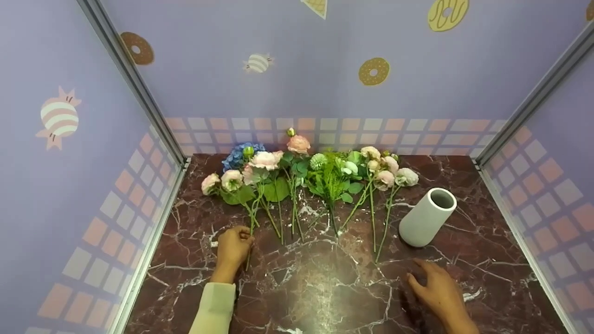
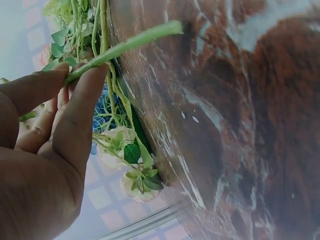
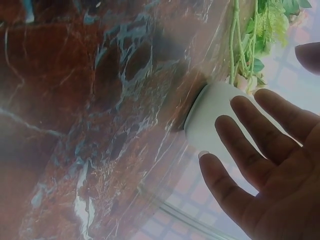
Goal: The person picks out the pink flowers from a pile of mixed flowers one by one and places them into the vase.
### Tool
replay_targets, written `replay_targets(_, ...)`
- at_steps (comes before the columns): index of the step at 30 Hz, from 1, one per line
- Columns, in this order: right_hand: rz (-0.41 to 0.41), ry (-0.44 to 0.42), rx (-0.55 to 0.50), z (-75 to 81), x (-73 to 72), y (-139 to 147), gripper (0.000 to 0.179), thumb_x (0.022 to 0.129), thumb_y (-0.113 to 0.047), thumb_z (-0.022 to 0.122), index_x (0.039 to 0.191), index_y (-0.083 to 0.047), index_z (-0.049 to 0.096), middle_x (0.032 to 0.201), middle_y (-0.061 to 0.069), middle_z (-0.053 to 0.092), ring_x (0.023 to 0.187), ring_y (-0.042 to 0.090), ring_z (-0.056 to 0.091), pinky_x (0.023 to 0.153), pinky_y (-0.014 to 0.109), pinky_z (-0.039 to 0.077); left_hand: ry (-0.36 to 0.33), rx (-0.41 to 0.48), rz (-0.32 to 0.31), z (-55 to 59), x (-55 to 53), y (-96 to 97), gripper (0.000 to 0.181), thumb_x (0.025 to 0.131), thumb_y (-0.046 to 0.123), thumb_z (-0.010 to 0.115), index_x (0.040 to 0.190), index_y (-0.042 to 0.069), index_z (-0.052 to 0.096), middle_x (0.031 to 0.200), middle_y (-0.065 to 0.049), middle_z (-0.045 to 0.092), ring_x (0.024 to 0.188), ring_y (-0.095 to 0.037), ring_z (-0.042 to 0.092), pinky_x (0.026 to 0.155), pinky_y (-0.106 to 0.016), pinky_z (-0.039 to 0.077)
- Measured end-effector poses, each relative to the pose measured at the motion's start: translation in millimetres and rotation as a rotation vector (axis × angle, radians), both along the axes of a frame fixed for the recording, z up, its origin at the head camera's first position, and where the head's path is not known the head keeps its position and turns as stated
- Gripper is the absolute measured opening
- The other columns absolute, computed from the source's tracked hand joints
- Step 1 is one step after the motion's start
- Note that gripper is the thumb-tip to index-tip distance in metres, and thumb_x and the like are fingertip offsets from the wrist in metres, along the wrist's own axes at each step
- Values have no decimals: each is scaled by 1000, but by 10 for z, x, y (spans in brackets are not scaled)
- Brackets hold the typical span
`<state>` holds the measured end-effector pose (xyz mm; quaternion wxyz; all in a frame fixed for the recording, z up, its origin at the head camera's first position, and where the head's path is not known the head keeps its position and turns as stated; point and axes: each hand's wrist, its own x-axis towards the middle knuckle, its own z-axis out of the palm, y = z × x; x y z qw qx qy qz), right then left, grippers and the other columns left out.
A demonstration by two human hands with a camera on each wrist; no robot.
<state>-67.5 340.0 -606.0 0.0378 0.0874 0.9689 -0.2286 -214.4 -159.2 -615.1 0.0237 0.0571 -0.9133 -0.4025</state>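
My left hand (image 1: 233,246) pinches a green flower stem (image 2: 135,46) between thumb and fingers, near its lower end. In the head view that stem runs up into the left cluster of pale pink flowers (image 1: 232,180); which bloom it bears I cannot tell. Over on the right, my right hand (image 1: 438,290) has its fingers spread and holds nothing. A white vase (image 1: 424,222) stands upright just beyond the right fingertips. In the right wrist view, the extended fingers (image 3: 240,145) partly cover the vase (image 3: 215,112); whether they touch it is unclear there, but the head view shows a gap.
Along the back of the marble-patterned table (image 1: 325,278) lie several artificial flowers: a blue bloom (image 1: 236,157), a peach-pink flower (image 1: 298,144), green foliage (image 1: 329,178) and a white flower (image 1: 407,176). Purple printed walls (image 1: 315,93) enclose the back and both sides.
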Motion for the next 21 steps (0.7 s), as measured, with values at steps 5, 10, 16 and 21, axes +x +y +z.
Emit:
replay_targets(5,12,16,0,-14,-6,1,56,108,-33,76,151,1,68,151,33,70,136,56,69,113,72,56,44,-9,-6,14,-4,6,16,95,0,84,110,-4,81,100,-19,85,94,-36,82,89,-55,68)
replay_targets(10,23,36,-13,-24,8,4,54,106,-32,78,150,-1,69,148,30,72,132,54,72,111,72,58,57,-14,0,51,6,25,18,96,2,85,112,-4,83,103,-20,86,97,-37,83,91,-56,68)
replay_targets(16,29,48,-29,-23,7,-7,53,106,-30,79,148,0,70,147,31,73,132,54,72,112,72,58,43,-5,1,136,10,73,21,99,5,84,119,-2,84,107,-20,87,102,-39,83,94,-57,67)
replay_targets(21,25,71,-37,-24,8,-9,51,104,-28,80,147,0,71,145,30,74,131,54,72,112,72,58,48,9,-11,194,9,120,21,100,3,83,120,-2,84,108,-20,87,101,-38,84,93,-56,68)
